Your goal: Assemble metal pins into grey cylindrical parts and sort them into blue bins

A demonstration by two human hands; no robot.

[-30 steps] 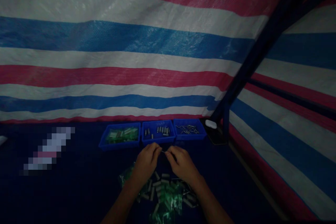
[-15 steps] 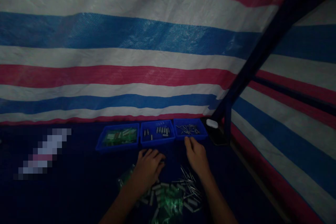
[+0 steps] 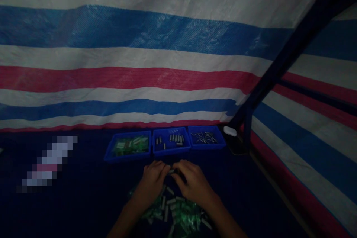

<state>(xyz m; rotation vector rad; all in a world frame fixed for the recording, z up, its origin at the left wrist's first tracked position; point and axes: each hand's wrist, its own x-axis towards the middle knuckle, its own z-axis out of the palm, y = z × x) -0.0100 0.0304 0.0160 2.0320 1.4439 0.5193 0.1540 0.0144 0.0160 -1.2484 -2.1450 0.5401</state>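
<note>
My left hand (image 3: 152, 183) and my right hand (image 3: 192, 182) meet fingertip to fingertip over the dark blue table. Both pinch a small pale cylindrical part (image 3: 173, 171) between them. Under my wrists lies a heap of small white sleeves and green clear pieces (image 3: 178, 212). Behind my hands stand three blue trays: the left tray (image 3: 111, 154) holds green and white pieces, the middle tray (image 3: 170, 151) holds short metal cylinders, the right tray (image 3: 220, 142) holds thin metal pins.
A red, white and blue striped tarp (image 3: 139, 63) hangs right behind the trays. A dark slanted frame pole (image 3: 279, 70) rises at the right, with a small white object (image 3: 230, 131) at its foot. A blurred patch (image 3: 47, 165) lies at the left.
My right hand came back from the right tray of pins to my left hand. The hands now pinch a small part together. The camera view tilted slightly up.
</note>
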